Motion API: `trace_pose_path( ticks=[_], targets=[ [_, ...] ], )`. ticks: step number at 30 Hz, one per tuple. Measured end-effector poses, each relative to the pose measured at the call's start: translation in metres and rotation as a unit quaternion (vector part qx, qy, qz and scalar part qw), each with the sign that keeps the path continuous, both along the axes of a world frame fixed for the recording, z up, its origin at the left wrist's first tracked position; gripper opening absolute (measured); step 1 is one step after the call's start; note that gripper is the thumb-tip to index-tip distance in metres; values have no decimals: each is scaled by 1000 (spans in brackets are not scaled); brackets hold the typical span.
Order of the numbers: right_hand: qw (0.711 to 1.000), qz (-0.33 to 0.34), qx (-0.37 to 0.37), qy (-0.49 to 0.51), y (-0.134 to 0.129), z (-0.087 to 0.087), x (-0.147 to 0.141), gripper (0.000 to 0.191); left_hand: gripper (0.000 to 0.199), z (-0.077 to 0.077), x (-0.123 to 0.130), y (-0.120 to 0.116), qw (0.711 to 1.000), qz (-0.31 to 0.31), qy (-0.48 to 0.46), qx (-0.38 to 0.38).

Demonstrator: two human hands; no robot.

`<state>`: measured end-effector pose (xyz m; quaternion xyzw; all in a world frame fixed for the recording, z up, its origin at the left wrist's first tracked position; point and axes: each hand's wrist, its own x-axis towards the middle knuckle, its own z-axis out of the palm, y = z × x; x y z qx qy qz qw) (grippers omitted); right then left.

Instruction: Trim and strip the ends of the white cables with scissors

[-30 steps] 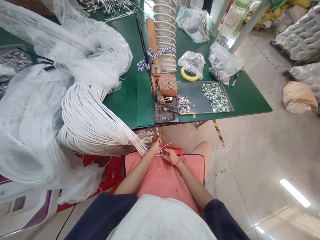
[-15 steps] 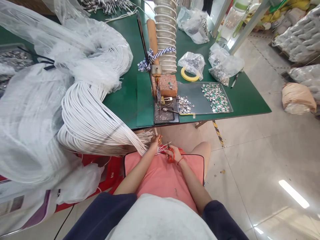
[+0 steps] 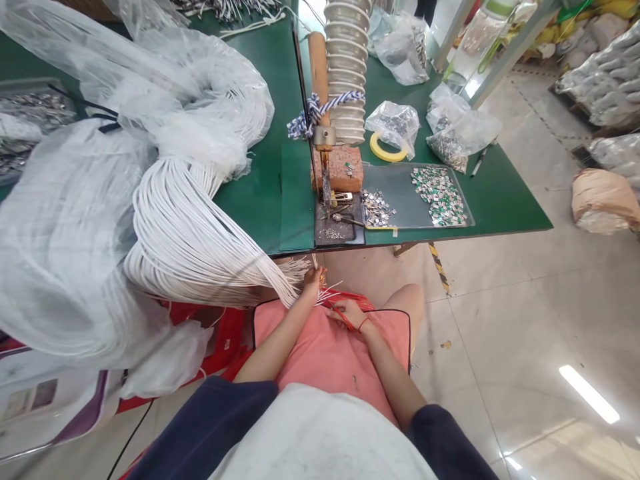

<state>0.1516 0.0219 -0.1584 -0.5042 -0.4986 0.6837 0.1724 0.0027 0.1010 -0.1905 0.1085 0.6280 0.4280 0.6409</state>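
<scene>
My left hand (image 3: 313, 279) is closed on the ends of some white cables, just below the table's front edge. The large bundle of white cables (image 3: 195, 227) hangs from the table at the left and runs down to this hand. Over the pink apron (image 3: 330, 353), my right hand (image 3: 350, 313) is closed around the red-handled scissors (image 3: 345, 318). Their blades are hard to make out. Several cut-looking white ends (image 3: 327, 293) stick out between my hands, with red material (image 3: 357, 300) behind them.
On the green table (image 3: 515, 200) stand a soldering iron (image 3: 324, 160) tied to a ribbed hose (image 3: 345, 73), a brick (image 3: 353, 167), a tray (image 3: 400, 193) with small metal parts, yellow tape (image 3: 387, 155) and plastic bags (image 3: 460, 127). Wrapped cable coils (image 3: 65, 247) fill the left side.
My right hand and the scissors have turned, so the red handles now slant down to the right. The whole view has shifted slightly, with the table items further right.
</scene>
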Motion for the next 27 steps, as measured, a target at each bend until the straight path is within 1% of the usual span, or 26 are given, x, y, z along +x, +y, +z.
trace_pose_path(
  ticks=[5, 12, 27],
  targets=[
    [999, 27, -10, -18, -2, 3, -4, 50, 26, -2, -1, 2, 1000, 0, 4, -8],
    [999, 47, 0, -24, -2, -1, -5, 50, 27, -2, 1, 1, 1000, -2, 9, -12],
    [997, 53, 15, -47, -3, -4, -12, 50, 23, 2, 1, 0, 1000, -6, 6, -5]
  ],
)
